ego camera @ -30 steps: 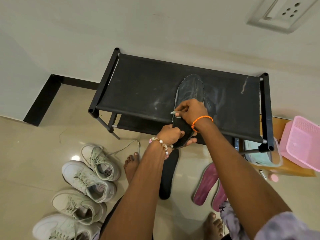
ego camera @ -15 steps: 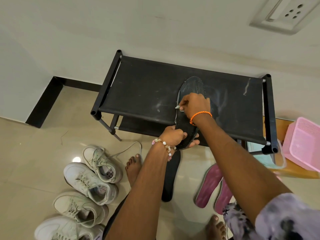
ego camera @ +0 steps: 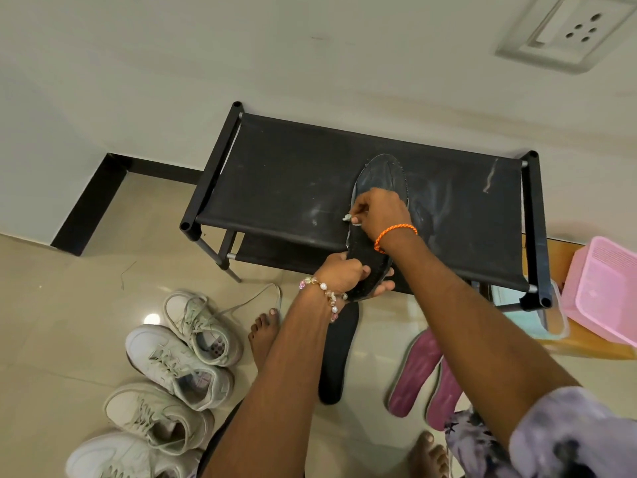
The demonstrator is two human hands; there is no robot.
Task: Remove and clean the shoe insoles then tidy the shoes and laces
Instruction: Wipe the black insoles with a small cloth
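Observation:
A black insole [ego camera: 381, 177] lies lengthwise on the black fabric top of a shoe rack [ego camera: 293, 181], its heel end hanging over the front edge. My left hand [ego camera: 344, 274] grips that heel end. My right hand [ego camera: 377, 212] presses on the insole's middle with a small whitish wad, perhaps a wipe [ego camera: 349, 218], pinched in its fingers. Another black insole [ego camera: 336, 357] lies on the floor under my arms. Two maroon insoles [ego camera: 418, 374] lie on the floor to the right. Several white sneakers [ego camera: 175, 363] sit in a row at lower left, one with a loose lace [ego camera: 255, 300].
The rack stands against a white wall with a socket plate [ego camera: 568, 29]. A pink plastic basket [ego camera: 605, 291] rests on a wooden surface at right, with a clear container [ego camera: 548, 322] beside it. My bare feet [ego camera: 263, 334] stand on the beige tile floor.
My right hand has slid up the insole, away from me, from near the heel to its middle. My left hand keeps its hold on the heel end.

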